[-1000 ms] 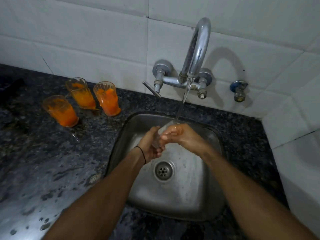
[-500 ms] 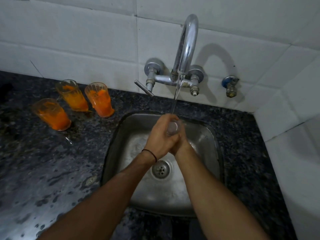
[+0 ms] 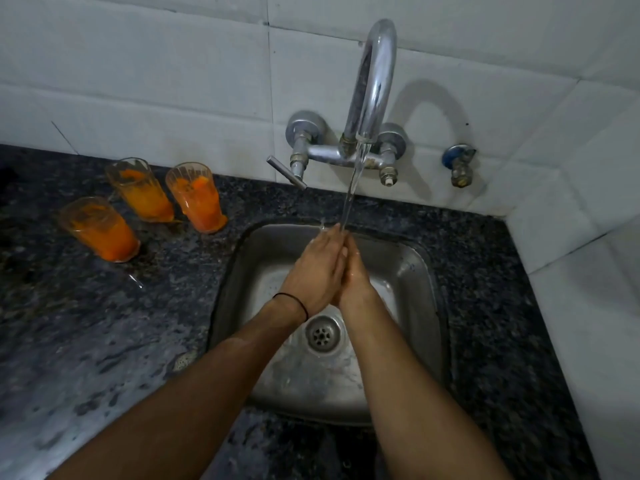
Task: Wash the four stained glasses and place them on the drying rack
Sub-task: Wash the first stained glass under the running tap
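Observation:
Three glasses smeared with orange residue stand upright on the dark granite counter left of the sink: one nearest me (image 3: 104,230), one behind it (image 3: 142,190), one closest to the sink (image 3: 195,199). Over the steel sink (image 3: 429,271), my left hand (image 3: 317,268) and my right hand (image 3: 356,271) are pressed palm to palm with fingers straight. Their fingertips sit under the running water (image 3: 351,192) from the chrome tap (image 3: 375,81). No glass shows between or around my hands. No drying rack is in view.
The drain (image 3: 323,332) lies just below my wrists. The tap's lever handle (image 3: 285,171) sticks out to the left, and a blue-capped valve (image 3: 459,164) sits on the tiled wall to the right. The wet counter (image 3: 86,341) stretches left; a white tiled wall (image 3: 588,271) bounds the right.
Half a second ago my hands were wrapped round a clear glass under the stream; now they lie flat against each other and the glass is out of sight.

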